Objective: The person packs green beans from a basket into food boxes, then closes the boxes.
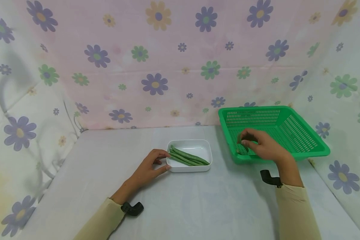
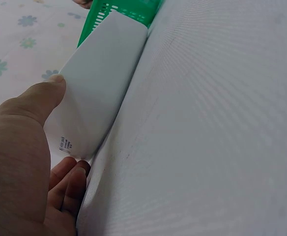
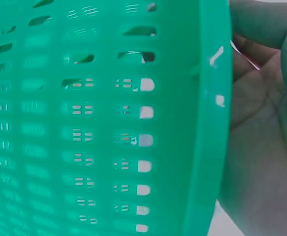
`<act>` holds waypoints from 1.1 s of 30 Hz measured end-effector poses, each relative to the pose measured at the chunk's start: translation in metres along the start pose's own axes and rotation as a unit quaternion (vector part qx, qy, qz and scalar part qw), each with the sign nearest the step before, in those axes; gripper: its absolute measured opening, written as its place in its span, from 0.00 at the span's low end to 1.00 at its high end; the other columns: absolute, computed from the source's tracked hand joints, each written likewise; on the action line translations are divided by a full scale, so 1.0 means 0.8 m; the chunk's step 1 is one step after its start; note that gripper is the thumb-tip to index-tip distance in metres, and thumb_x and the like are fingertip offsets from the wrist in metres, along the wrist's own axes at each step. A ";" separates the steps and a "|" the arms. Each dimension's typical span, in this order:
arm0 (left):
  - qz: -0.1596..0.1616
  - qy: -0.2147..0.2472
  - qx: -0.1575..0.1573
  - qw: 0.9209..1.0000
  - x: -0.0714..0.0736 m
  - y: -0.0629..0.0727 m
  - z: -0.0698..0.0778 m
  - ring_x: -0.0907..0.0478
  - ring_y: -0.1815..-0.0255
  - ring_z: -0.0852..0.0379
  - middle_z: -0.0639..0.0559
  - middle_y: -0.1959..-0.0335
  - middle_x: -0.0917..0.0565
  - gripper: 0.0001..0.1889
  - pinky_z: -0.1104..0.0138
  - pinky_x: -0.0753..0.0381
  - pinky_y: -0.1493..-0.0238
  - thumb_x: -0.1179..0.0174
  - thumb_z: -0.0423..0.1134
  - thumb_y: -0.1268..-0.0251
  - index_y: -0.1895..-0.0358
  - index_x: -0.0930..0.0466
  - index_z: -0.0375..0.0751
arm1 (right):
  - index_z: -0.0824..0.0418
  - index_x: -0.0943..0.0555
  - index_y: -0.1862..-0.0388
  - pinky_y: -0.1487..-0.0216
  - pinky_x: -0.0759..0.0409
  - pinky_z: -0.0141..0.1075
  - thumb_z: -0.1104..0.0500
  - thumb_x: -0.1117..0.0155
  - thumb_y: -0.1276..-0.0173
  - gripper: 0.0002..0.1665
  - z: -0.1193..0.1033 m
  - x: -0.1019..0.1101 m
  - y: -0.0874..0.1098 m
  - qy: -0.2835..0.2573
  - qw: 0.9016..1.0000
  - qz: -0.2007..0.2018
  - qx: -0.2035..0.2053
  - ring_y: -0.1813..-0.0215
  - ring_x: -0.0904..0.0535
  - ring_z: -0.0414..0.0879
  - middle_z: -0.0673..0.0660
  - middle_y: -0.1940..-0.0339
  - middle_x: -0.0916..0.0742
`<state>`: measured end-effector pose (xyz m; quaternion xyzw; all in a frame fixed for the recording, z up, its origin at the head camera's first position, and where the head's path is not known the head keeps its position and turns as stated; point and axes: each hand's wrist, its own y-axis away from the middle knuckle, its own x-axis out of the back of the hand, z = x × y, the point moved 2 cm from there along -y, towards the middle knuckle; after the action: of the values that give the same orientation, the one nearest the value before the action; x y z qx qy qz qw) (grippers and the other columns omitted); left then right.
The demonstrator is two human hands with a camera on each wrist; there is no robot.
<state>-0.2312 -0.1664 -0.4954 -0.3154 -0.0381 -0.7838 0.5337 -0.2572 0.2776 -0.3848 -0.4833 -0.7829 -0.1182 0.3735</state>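
Observation:
A white rectangular dish (image 1: 189, 169) stands on the table with several green beans (image 1: 188, 157) lying slantwise in it. My left hand (image 1: 151, 166) holds the dish's left end, thumb at the near corner and fingertips at the rim; the left wrist view shows the thumb (image 2: 40, 101) against the dish's wall (image 2: 101, 73). Over the near left part of a green plastic basket (image 1: 310, 154), my right hand (image 1: 262, 145) pinches a green bean (image 1: 246, 148), mostly hidden by the fingers. The basket's slotted side (image 3: 178, 123) covers the fingertips in the right wrist view.
A white cloth-covered table (image 1: 198, 206) lies under everything. Behind it hangs a flowered curtain (image 1: 123, 66), with similar cloth at both sides. Dark bean-like shapes show through the basket's slots in the right wrist view. Each wrist wears a black camera mount (image 1: 132, 209).

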 end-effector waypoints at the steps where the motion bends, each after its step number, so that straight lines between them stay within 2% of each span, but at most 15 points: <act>1: 0.000 0.000 0.000 1.000 0.000 0.000 0.000 0.22 0.32 0.51 0.52 0.34 0.24 0.20 0.55 0.16 0.40 0.28 0.41 0.28 0.36 0.21 0.50 | 0.61 0.19 0.49 0.43 0.20 0.30 0.66 0.40 0.18 0.05 -0.001 0.000 -0.001 -0.001 1.000 0.008 0.008 0.41 0.17 0.51 0.57 0.51 0.14; 4: 0.001 0.001 0.000 1.000 0.000 0.000 0.001 0.22 0.32 0.51 0.53 0.34 0.24 0.20 0.55 0.16 0.39 0.28 0.42 0.28 0.36 0.21 0.50 | 0.62 0.19 0.48 0.43 0.22 0.26 0.68 0.40 0.18 0.07 -0.005 0.000 -0.002 -0.005 0.999 0.034 0.030 0.42 0.17 0.48 0.56 0.50 0.14; 8: 0.001 -0.001 -0.001 1.000 0.001 0.001 -0.001 0.22 0.32 0.52 0.53 0.34 0.24 0.20 0.55 0.16 0.40 0.29 0.42 0.27 0.36 0.20 0.51 | 0.65 0.18 0.46 0.42 0.23 0.22 0.71 0.39 0.21 0.10 -0.011 0.000 -0.005 -0.004 0.995 0.076 0.065 0.43 0.17 0.39 0.58 0.49 0.13; 13: 0.003 -0.003 -0.001 1.000 0.000 0.001 -0.002 0.22 0.32 0.52 0.53 0.34 0.24 0.20 0.56 0.16 0.40 0.28 0.42 0.27 0.36 0.20 0.52 | 0.67 0.17 0.46 0.40 0.23 0.21 0.75 0.37 0.24 0.12 -0.024 -0.005 -0.009 -0.011 0.988 0.122 0.097 0.46 0.19 0.32 0.61 0.50 0.12; 18: 0.002 -0.002 -0.005 1.000 0.000 0.002 -0.002 0.22 0.32 0.52 0.53 0.34 0.24 0.20 0.56 0.16 0.40 0.29 0.42 0.27 0.36 0.21 0.52 | 0.69 0.17 0.45 0.40 0.23 0.21 0.79 0.36 0.28 0.16 -0.037 -0.009 -0.015 -0.021 0.978 0.162 0.126 0.45 0.18 0.31 0.63 0.49 0.12; 25: 0.002 -0.001 -0.010 1.000 0.000 0.001 -0.001 0.23 0.32 0.52 0.53 0.34 0.24 0.21 0.55 0.17 0.39 0.28 0.41 0.27 0.36 0.21 0.50 | 0.72 0.16 0.47 0.42 0.19 0.24 0.83 0.34 0.34 0.19 -0.059 -0.013 -0.022 -0.036 0.958 0.198 0.205 0.47 0.16 0.37 0.65 0.52 0.13; 33: 0.003 -0.001 -0.010 1.000 0.000 0.002 -0.003 0.22 0.32 0.52 0.53 0.35 0.23 0.20 0.57 0.17 0.40 0.29 0.41 0.27 0.36 0.21 0.51 | 0.70 0.16 0.51 0.47 0.16 0.27 0.85 0.32 0.39 0.21 -0.075 -0.023 -0.028 -0.053 0.953 0.198 0.224 0.55 0.16 0.41 0.62 0.55 0.14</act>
<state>-0.2306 -0.1679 -0.4975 -0.3212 -0.0296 -0.7821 0.5331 -0.2433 0.2207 -0.3519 -0.5379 -0.6966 0.1621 0.4462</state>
